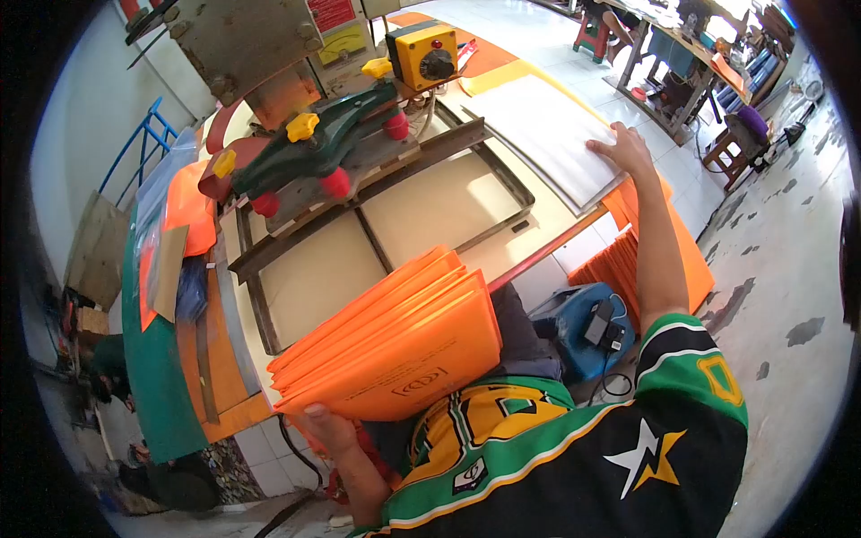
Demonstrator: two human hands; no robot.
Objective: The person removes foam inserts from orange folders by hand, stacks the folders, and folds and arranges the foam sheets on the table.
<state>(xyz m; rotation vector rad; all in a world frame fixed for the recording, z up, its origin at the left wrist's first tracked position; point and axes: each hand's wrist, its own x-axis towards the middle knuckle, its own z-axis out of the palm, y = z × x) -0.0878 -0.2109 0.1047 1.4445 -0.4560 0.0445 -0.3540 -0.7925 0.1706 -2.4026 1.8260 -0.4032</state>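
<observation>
My left hand (327,429) is closed on the lower edge of a thick bundle of orange folders (404,345). The folders fan apart at the far edge, and the front one carries dark print. At the right side of the press table, my right hand (621,148) grips the outer edge of a white sheet (547,125), thumb on top and fingers over the edge. Between my hands lies a dark metal frame (363,240) on a cream board. Above it sits a press head (314,148) with yellow knobs and red feet.
A yellow control box (421,56) stands behind the press. More orange folders (610,269) are stacked low at my right, by a blue stool (583,327) bearing a black adapter. Plastic and orange sheets (190,211) lie at the left. A cluttered workbench (668,36) stands far right.
</observation>
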